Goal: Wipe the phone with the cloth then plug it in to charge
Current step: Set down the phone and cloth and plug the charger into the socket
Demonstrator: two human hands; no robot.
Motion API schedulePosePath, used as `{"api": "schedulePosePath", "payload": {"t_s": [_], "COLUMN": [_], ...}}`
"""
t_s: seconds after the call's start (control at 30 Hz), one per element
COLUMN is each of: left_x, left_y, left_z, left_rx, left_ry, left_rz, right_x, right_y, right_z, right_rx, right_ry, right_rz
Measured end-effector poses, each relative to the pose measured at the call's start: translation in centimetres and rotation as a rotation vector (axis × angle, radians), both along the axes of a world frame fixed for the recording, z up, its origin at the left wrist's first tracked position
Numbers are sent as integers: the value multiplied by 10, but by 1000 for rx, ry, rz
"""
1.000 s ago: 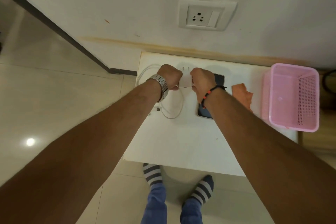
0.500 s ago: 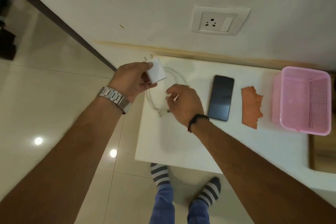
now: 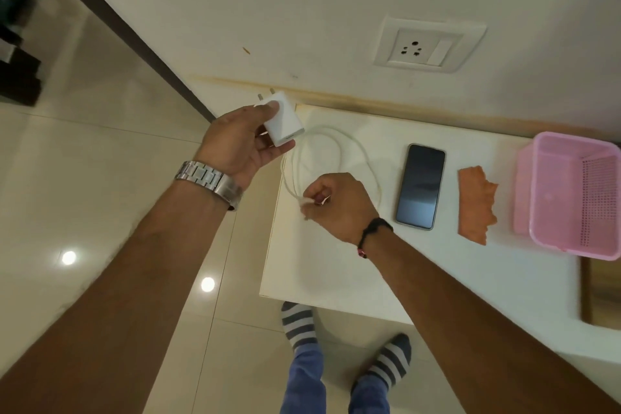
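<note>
the left hand [image 3: 240, 141] has lifted the charger [image 3: 281, 122] off the surface [image 3: 336, 265], gripping it prongs up, while the right hand [image 3: 339, 203] now pinches the cable [image 3: 339, 144] end. the phone [image 3: 420, 186] lies flat beside the cloth [image 3: 477, 205], untouched, so joining cable to charger looks next.

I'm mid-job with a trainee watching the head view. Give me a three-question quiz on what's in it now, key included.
1. True or false: the charger adapter is plugged into the wall socket.
2. Which lies nearest the pink basket? A) phone B) orange cloth C) white cable
3. Fill in: the right hand pinches the end of the ____.

Key:
1. False. The left hand holds the adapter in the air, prongs bare, socket empty.
2. B. The cloth lies between phone and basket on the white table.
3. Cable, coiled on the table.
</note>
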State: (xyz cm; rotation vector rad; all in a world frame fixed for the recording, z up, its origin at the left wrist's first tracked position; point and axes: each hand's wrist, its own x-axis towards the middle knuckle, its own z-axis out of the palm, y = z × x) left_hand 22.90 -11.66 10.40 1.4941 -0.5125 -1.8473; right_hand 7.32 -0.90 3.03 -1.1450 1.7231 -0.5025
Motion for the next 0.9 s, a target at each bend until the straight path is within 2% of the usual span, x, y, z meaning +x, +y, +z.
{"api": "schedulePosePath", "payload": {"t_s": [0.07,0.13,0.23,0.33,0.4,0.53,0.6,0.9], "left_x": [-8,-17,-35,-53,-63,-76,-81,-87], "left_y": [-3,-5,-7,-10,-12,-14,-12,-13], "left_z": [8,14,21,26,28,30,30,25], "left_rx": [-16,-26,-32,-37,-28,-22,-30,-117], "left_ry": [38,62,78,95,103,88,71,18], "left_rz": [3,-11,-43,-69,-83,-129,-153,-230], "right_x": [-11,-21,-31,-37,-39,-37,-37,-45], "right_y": [2,3,4,2,-1,-3,-5,-12], "right_z": [22,39,59,76,86,97,99,97], "right_rx": [89,121,19,-68,-99,-149,-162,-146], "right_ry": [-391,-684,-942,-1074,-1043,-746,-672,-627], "right_rz": [-287,-448,-557,-638,-673,-646,-661,-724]}}
